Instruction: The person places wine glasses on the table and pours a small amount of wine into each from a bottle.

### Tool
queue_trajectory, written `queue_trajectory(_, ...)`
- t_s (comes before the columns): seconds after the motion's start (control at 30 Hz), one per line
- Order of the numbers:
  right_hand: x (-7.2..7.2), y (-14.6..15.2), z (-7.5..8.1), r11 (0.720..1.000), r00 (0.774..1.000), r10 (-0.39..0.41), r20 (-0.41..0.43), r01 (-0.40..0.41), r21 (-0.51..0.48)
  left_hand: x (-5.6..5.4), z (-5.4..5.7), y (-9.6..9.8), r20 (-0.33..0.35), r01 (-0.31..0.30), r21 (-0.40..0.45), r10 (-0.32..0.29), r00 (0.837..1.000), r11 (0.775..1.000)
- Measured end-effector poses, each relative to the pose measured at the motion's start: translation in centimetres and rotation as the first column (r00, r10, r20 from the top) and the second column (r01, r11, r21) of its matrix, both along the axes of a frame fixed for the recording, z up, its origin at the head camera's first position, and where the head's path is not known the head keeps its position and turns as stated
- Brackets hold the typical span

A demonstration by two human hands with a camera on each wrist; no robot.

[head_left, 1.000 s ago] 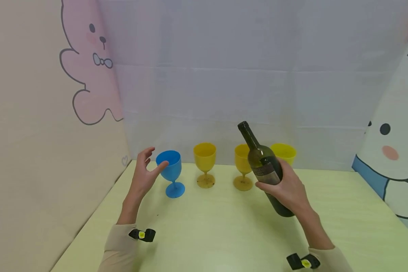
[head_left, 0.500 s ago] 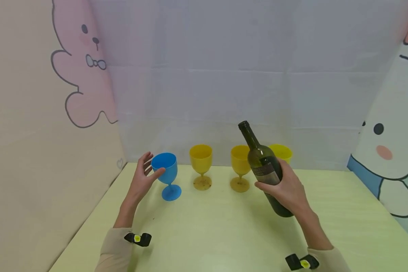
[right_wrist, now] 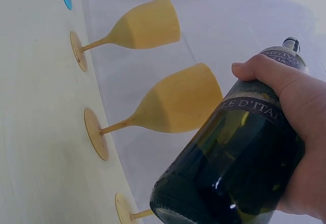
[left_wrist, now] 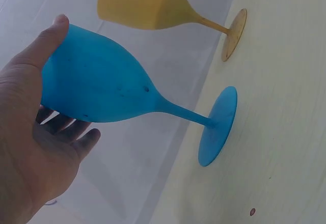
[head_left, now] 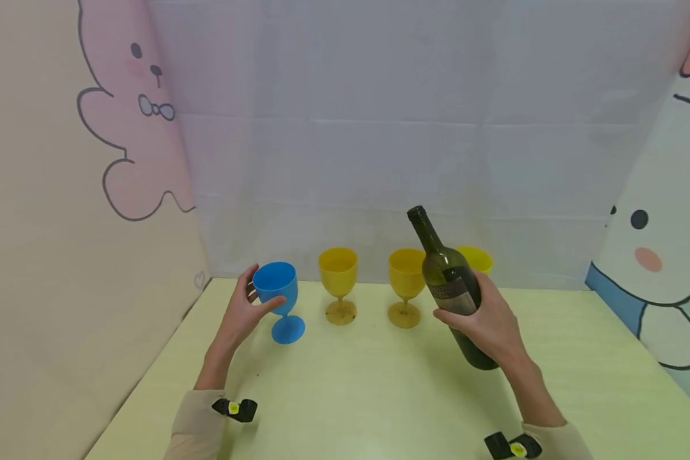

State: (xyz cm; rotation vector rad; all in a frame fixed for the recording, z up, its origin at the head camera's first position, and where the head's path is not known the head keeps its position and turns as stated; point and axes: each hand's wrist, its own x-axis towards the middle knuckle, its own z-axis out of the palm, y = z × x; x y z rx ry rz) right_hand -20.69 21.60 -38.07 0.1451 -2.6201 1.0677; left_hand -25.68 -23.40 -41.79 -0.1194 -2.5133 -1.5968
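Note:
A blue plastic goblet [head_left: 276, 291] stands upright on the pale table at the left. My left hand [head_left: 243, 317] is around its bowl, thumb on the near side and fingers at the far left side. In the left wrist view the thumb lies by the rim, and several loosely bent fingers [left_wrist: 85, 141] show past the bowl's lower edge; firm contact cannot be made out. My right hand [head_left: 491, 322] grips a dark green wine bottle [head_left: 451, 281] round its labelled body. The bottle is held above the table, its neck tilted up to the left.
Three yellow goblets stand in a row near the back: a left one [head_left: 338, 271], a middle one [head_left: 404, 275] partly behind the bottle, and a right one [head_left: 476, 257] mostly hidden by bottle and hand. A pale cloth wall [head_left: 345, 160] rises behind the table [head_left: 351, 396].
My left hand has closed in on the blue goblet's bowl, which has stayed standing. The right hand keeps its hold on the bottle with little movement. The head view has shifted slightly.

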Motion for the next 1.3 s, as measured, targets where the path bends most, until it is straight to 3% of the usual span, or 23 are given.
queue_trajectory(0.13,-0.1,0.1,0.0,1.0,1.0,-0.002,0.001,0.002,-0.004,-0.3,-0.4,-0.1,0.021,0.001,-0.001,-0.001,1.0,1.0)
queue_trajectory(0.53,-0.2,0.5,-0.1,1.0,1.0,-0.002,0.009,0.003,-0.021,-1.1,-1.8,0.0,-0.032,-0.016,0.037,0.017,0.999,0.999)
queue_trajectory(0.8,-0.2,0.7,-0.1,0.999,1.0,0.003,0.017,-0.002,-0.047,-1.1,-1.5,0.6,-0.032,-0.053,0.054,0.055,0.998,0.997)
queue_trajectory(1.07,-0.1,1.0,-0.5,0.999,1.0,-0.012,0.027,0.013,-0.041,-1.2,-2.1,1.0,0.001,-0.059,0.064,0.059,0.998,0.996)
queue_trajectory(1.3,-0.4,0.7,-0.1,0.999,0.999,-0.014,0.029,0.015,-0.044,-1.1,-1.6,0.8,-0.008,-0.066,0.059,0.067,0.998,0.996)
